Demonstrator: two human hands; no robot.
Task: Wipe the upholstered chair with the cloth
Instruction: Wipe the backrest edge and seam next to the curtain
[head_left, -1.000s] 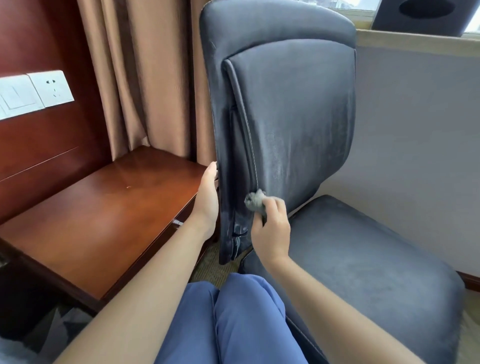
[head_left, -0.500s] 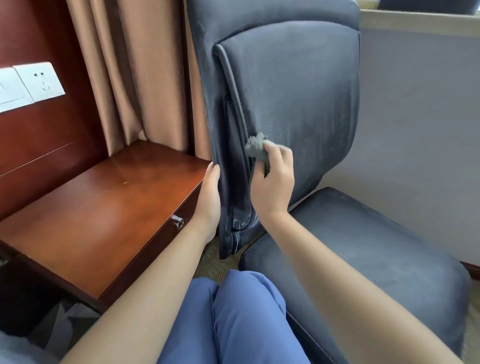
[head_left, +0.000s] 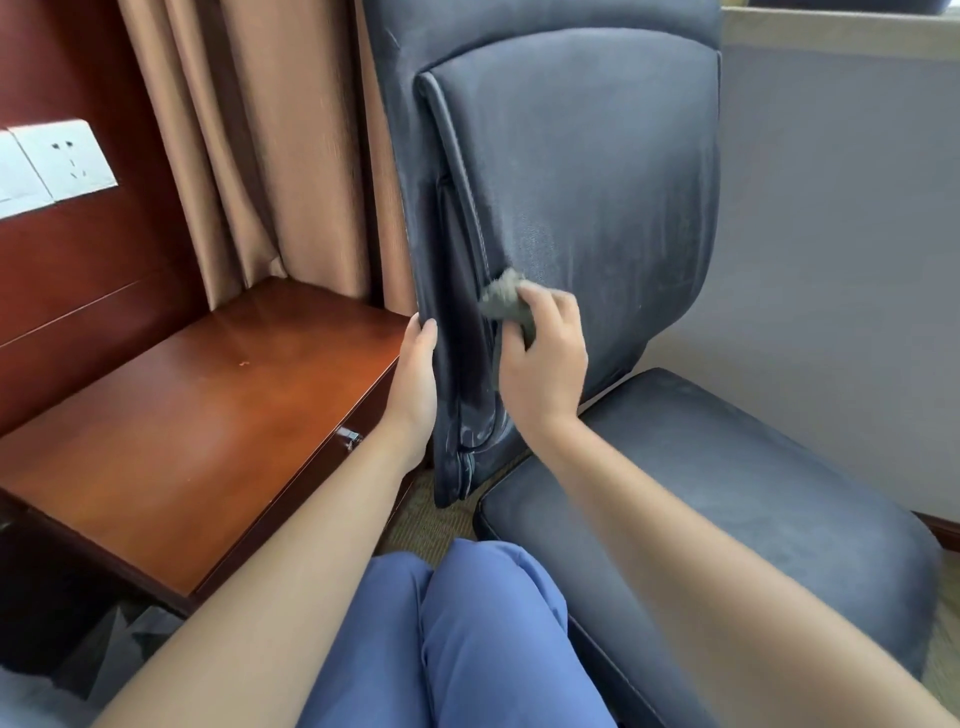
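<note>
A dark grey upholstered chair (head_left: 597, 182) fills the middle and right of the view, its backrest upright and its seat (head_left: 727, 493) low on the right. My right hand (head_left: 545, 358) grips a small bunched grey cloth (head_left: 504, 299) and presses it on the backrest's left seam, low on the panel. My left hand (head_left: 415, 374) lies with straight fingers along the outer left edge of the backrest, thumb on the front side.
A brown wooden desk (head_left: 182, 426) with a drawer knob (head_left: 348, 436) stands directly left of the chair. Beige curtains (head_left: 260, 145) hang behind. A white wall socket (head_left: 62, 156) sits on the red panel. My blue-trousered knees (head_left: 457, 634) are below. A grey wall is on the right.
My right hand with the cloth went up the backrest seam from near the bottom and has stayed about level since half a second ago. The left hand stays on the backrest edge.
</note>
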